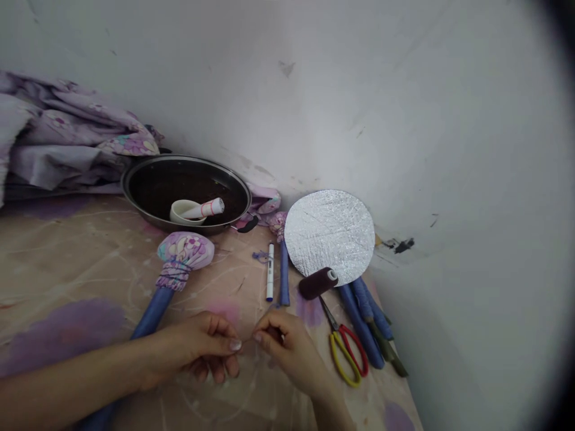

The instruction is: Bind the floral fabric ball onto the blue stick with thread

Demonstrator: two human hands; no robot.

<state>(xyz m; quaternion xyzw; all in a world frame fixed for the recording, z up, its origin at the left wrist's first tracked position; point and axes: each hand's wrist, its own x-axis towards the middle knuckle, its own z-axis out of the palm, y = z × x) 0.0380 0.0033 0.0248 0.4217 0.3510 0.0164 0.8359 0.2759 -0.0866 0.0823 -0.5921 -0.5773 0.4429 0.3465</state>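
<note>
My left hand (pixel 204 344) and my right hand (pixel 290 350) are close together low in the middle of the view, both pinched. A thin dark thread (pixel 247 341) seems to run between their fingertips; it is very faint. Left of them lies a blue stick with a ball-shaped head (pixel 186 250) wrapped in floral cloth, bound below with dark cord. My left forearm crosses over its blue handle (pixel 153 311). To the right, a dark spool of thread (pixel 317 283) leans by a silver foil disc (pixel 330 236). Scissors (pixel 345 353) with one red and one yellow handle lie below the spool.
A black pan (pixel 215 173) at the back holds a white cup (pixel 179 211) with a rolled white piece. A marker (pixel 270 272) and a blue rod (pixel 284 275) lie mid-table. Several blue-wrapped sticks (pixel 354 317) are at right. Floral fabric (pixel 58 129) is heaped left, against the wall.
</note>
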